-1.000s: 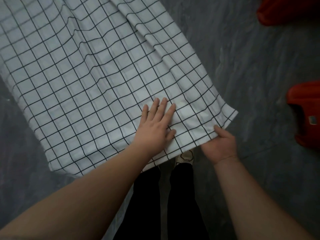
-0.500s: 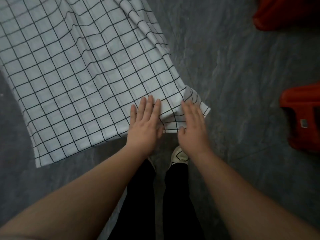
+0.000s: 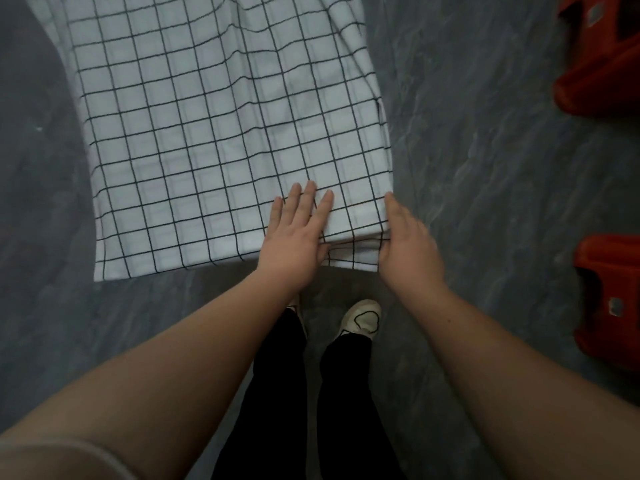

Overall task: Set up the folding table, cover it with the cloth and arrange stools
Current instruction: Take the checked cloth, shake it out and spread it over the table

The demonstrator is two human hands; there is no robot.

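Right now your left hand [image 3: 294,237] lies flat on the cloth [image 3: 221,133], fingers straight and close together, palm pressing down near the cloth's near right corner. Your right hand [image 3: 407,242] stands on its edge against that same corner, fingers straight and together, its inner side touching the cloth's right border; whether the thumb tucks under the fabric cannot be told from this angle. Between your two hands the cloth drops over an edge, and a short strip of it hangs down toward you. The cloth is white with a grid of thin dark lines, and it spreads away from you and to the left, lying mostly smooth with soft ripples toward the far right side. Whatever lies beneath it is fully covered. Under and around everything is a grey, marbled floor [image 3: 485,168]. Directly below your forearms you can see your legs in black trousers [image 3: 277,393] and one pale shoe [image 3: 360,317] pointing forward. Well apart to your right, two red plastic stools sit at the picture's edge: one stool [image 3: 602,57] at the far right, the second stool [image 3: 609,299] nearer you.
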